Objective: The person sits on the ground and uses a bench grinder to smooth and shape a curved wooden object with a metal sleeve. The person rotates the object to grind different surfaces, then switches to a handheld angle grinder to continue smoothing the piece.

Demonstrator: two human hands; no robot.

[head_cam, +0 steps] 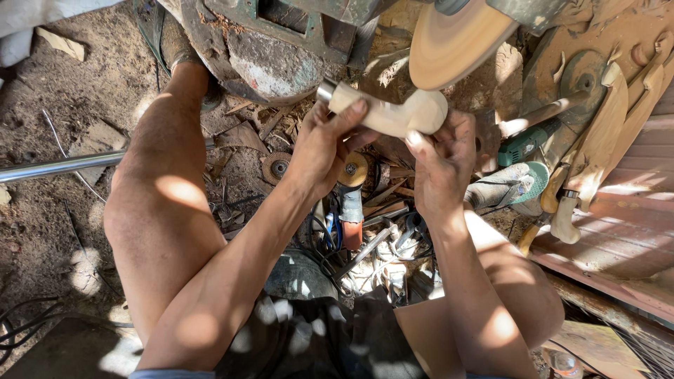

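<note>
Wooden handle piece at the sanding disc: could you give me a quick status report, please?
Left hand and right hand both grip the curved wooden piece. Its rounded end sits just below the sanding disc. Nothing between them.

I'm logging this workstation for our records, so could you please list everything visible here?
Wooden handle piece: one, pale wood with a metal ferrule, held up against the disc.
Sanding disc: one, tan, top centre on the machine.
Machine housing: one, green and rusty, top centre.
Angle grinder: one, green, right of the hands.
Finished wooden handles: several, pale, stacked at right.
Metal pipe: one, silver, left.
Abrasive wheel: one, dark, on the ground.
Cables and scraps: many, mixed, between the legs.
Left hand: grips the ferrule end.
Right hand: grips the rounded end.
</note>
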